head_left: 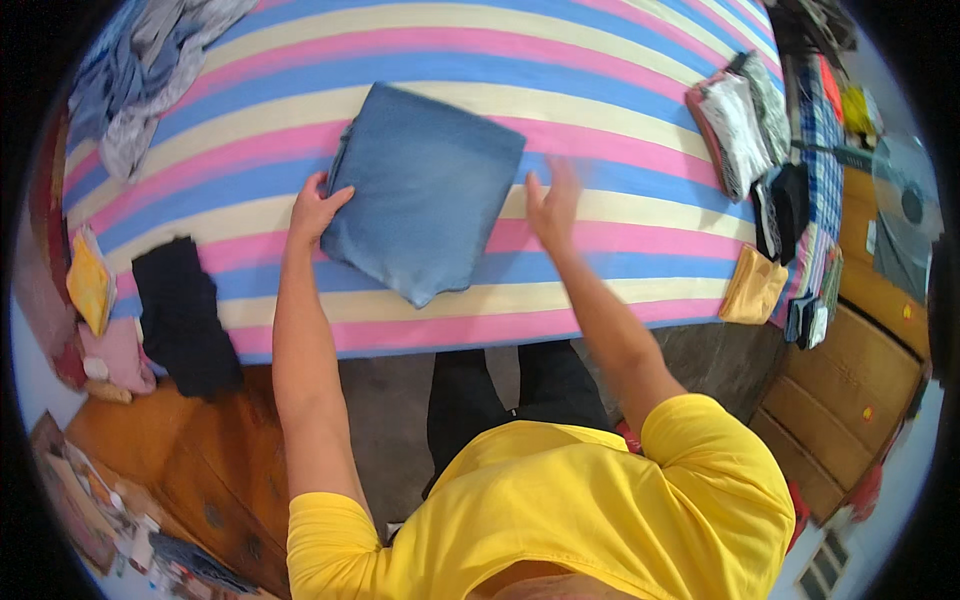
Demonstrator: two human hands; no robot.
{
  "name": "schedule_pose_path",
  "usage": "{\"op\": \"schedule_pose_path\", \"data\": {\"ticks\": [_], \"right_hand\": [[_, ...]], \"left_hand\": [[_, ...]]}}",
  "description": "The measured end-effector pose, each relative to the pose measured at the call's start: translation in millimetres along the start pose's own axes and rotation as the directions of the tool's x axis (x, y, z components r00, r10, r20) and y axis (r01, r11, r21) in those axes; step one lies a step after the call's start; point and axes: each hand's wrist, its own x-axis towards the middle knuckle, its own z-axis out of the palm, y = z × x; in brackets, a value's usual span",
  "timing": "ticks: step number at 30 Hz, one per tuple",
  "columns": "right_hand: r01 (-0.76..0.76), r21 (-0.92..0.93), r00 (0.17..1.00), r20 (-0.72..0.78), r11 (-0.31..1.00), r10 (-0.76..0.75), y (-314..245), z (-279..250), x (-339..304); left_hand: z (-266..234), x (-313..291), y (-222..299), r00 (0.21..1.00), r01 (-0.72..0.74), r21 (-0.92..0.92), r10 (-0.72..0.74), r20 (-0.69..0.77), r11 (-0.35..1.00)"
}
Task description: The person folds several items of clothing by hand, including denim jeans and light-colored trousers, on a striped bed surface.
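The person's yellow shirt [600,510] is filling the lower part of the view, with both bare forearms reaching up and away toward a bed covered by a striped sheet [560,60] in pink, blue and cream. A folded blue denim garment [425,205] is lying flat on the sheet near the bed's front edge, turned slightly askew. The left hand [316,208] is resting against the garment's left edge, fingers curled lightly on the fabric. The right hand [553,203] is hovering just beside the garment's right edge, fingers spread and blurred, holding nothing. A dark garment [180,315] is hanging over the bed's front left corner, a grey and blue heap of clothes [150,70] is sitting at the far left, and a stack of folded clothes [740,120] is lying at the right side.
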Motion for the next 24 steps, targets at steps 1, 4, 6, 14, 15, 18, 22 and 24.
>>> {"op": "schedule_pose_path", "data": {"ticks": [1, 4, 6, 14, 15, 18, 22, 24], "right_hand": [[-0.037, 0.106, 0.999, 0.010, 0.994, 0.036, -2, -16, -17], [-0.353, 0.359, 0.932, 0.216, 0.864, 0.291, -11, -14, -76], [-0.567, 0.416, 0.811, 0.432, 0.711, 0.394, -66, -29, -87], [-0.656, 0.688, 0.749, 0.644, 0.312, 0.154, -111, -61, -42], [-0.674, 0.706, 0.734, 0.674, 0.216, 0.089, -129, -70, -37], [-0.840, 0.542, 0.537, 0.836, -0.015, 0.113, -123, -92, -25], [-0.898, 0.412, 0.399, 0.910, -0.154, 0.109, -81, -94, -38], [-0.887, 0.357, 0.358, 0.932, -0.293, 0.052, -74, -96, -43]], "left_hand": [[20, -3, 29, 0.998, 0.035, 0.075, -0.031, -0.051, 0.997], [36, -14, 65, 0.940, 0.249, -0.226, -0.179, 0.292, 0.942], [11, -24, 51, 0.932, 0.294, -0.111, -0.259, 0.252, 0.949], [107, -119, 104, 0.952, -0.266, 0.235, 0.216, 0.215, 0.935], [107, -128, 91, 0.911, -0.408, 0.356, 0.351, 0.216, 0.840], [148, -166, 132, 0.924, -0.381, 0.568, 0.272, 0.270, 0.730], [182, -160, 131, 0.931, -0.365, 0.455, 0.311, 0.190, 0.812], [189, -159, 123, 0.899, -0.408, 0.568, 0.424, 0.111, 0.715]]}}
